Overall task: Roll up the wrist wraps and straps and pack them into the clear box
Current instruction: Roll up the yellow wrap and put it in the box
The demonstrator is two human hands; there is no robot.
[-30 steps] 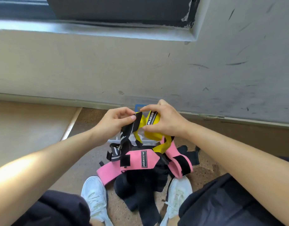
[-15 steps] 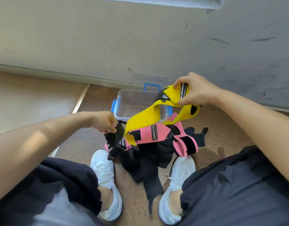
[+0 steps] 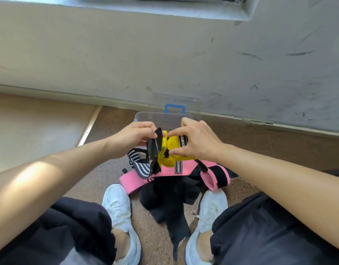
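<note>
A yellow wrist wrap (image 3: pixel 171 150) is bunched between both hands just in front of the clear box (image 3: pixel 161 119). My right hand (image 3: pixel 195 140) grips its labelled end, thumb below and fingers curled on top. My left hand (image 3: pixel 134 138) pinches the wrap's black hook-and-loop tab (image 3: pixel 154 148). Below lie a pink wrap (image 3: pixel 165 170), a black-and-white striped strap (image 3: pixel 138 163) and black straps (image 3: pixel 168 199) in a pile on the floor between my shoes.
The box has blue latches; its clear lid with a blue handle (image 3: pixel 174 108) leans on the scuffed wall (image 3: pixel 165 60) behind it. White shoes (image 3: pixel 119 207) flank the pile on the speckled brown floor. A pale raised platform (image 3: pixel 34 127) lies to the left.
My left hand rose from the striped strap to the yellow wrap's black tab. My right hand came down and in, bunching the stretched yellow wrap between both hands.
</note>
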